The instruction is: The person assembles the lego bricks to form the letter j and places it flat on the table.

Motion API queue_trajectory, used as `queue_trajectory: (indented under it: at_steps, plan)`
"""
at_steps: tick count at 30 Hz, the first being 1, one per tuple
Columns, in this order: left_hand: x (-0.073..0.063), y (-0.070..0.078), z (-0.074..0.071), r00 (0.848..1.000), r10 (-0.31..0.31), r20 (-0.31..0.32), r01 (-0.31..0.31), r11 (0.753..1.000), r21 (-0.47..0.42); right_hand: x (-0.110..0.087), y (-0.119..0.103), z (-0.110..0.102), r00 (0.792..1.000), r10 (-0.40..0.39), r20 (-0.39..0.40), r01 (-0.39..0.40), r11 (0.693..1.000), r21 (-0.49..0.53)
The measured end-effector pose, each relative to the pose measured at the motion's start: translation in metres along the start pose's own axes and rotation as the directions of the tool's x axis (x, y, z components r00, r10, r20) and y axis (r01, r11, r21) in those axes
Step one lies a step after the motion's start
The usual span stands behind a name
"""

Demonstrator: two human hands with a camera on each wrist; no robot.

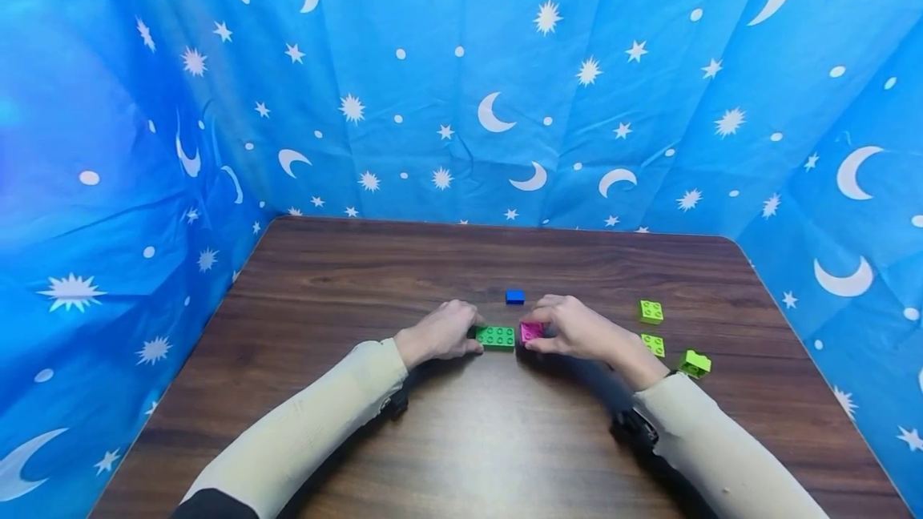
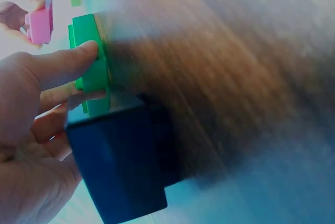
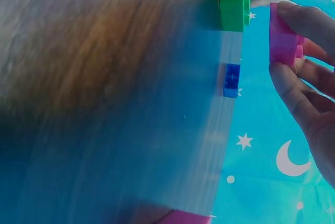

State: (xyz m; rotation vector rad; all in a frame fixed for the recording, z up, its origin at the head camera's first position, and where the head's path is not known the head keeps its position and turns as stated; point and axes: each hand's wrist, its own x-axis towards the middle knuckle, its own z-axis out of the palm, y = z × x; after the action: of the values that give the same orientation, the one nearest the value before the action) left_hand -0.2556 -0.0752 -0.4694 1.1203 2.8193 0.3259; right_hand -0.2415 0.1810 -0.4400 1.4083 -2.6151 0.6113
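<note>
My left hand [image 1: 440, 332] grips the left end of a green brick [image 1: 497, 337] with two rows of studs, its thumb on the near side. In the right wrist view, my right hand [image 3: 322, 62] pinches a smaller pink brick [image 3: 282, 40] between thumb and fingers. The pink brick is held just right of the green brick, with a narrow gap between them. In the left wrist view the pink brick [image 2: 41, 25] appears raised off the table, its studs facing up. A small blue brick [image 1: 515, 296] lies beyond the two hands.
On the brown wooden table [image 1: 346, 279], lime green bricks [image 1: 651, 311] lie to the right, one [image 1: 695, 364] beside my right sleeve. A pink piece [image 3: 187, 217] shows at the right wrist view's bottom edge. A dark box-shaped object [image 2: 118, 164] fills the left wrist view's foreground. Blue curtains surround the table.
</note>
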Motion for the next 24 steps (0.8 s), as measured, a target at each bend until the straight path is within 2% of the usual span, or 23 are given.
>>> queue_trajectory:
  at_steps: [3, 11, 18, 24]
  plan:
    - [0.0, 0.0, -0.002, 1.0, 0.01, -0.007, -0.01, 1.0, 0.013, 0.004, -0.001, 0.001, 1.0, 0.009, 0.006, -0.009, 1.0, 0.003]
    - [0.001, 0.001, -0.003, 1.0, -0.007, 0.023, 0.007, 1.0, 0.004, 0.011, -0.002, 0.004, 0.999, 0.033, 0.039, -0.033, 0.999, 0.006]
    - [0.004, 0.001, -0.006, 1.0, -0.014, 0.018, 0.014, 1.0, -0.015, 0.016, 0.001, 0.004, 1.0, 0.023, 0.018, -0.023, 1.0, 0.003]
    - [0.003, 0.0, -0.004, 0.999, -0.034, 0.035, 0.035, 0.999, -0.032, 0.019, 0.002, 0.009, 0.999, 0.015, 0.042, -0.015, 1.0, 0.004]
